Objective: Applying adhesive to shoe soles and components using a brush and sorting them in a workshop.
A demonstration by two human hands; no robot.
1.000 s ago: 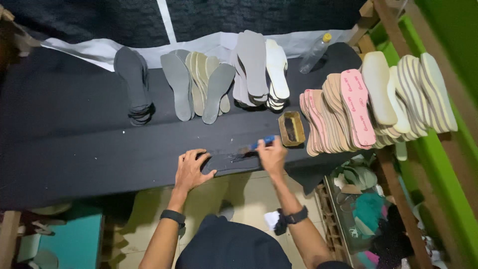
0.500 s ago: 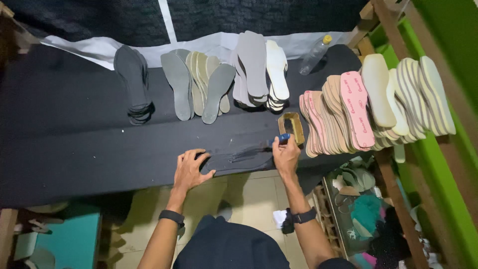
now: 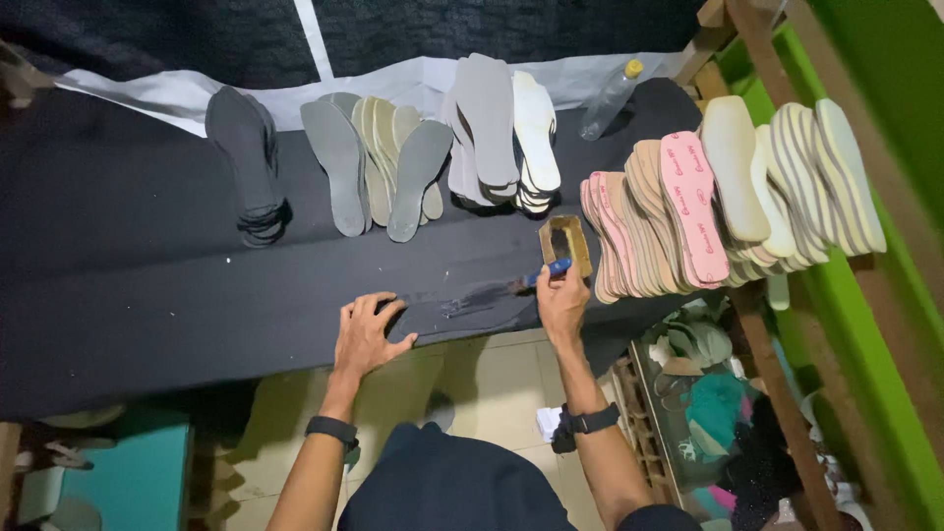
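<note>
Black-covered bench (image 3: 128,285): insole stacks (image 3: 492,128), plastic bottle (image 3: 608,100), small glue tin (image 3: 564,244).

The right hand (image 3: 562,300) covers most of the blue brush handle (image 3: 551,270), and its bristles blur into the dark counter (image 3: 147,295). At one o'clock, pink insoles (image 3: 688,206) overlap (count unclear). The counter's left end runs off-frame at nine o'clock.

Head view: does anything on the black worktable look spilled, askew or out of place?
A wet, shiny smear lies on the black worktable between the left hand and the right hand, which holds a blue-handled brush. A clear plastic bottle lies tipped over at the back.
</note>
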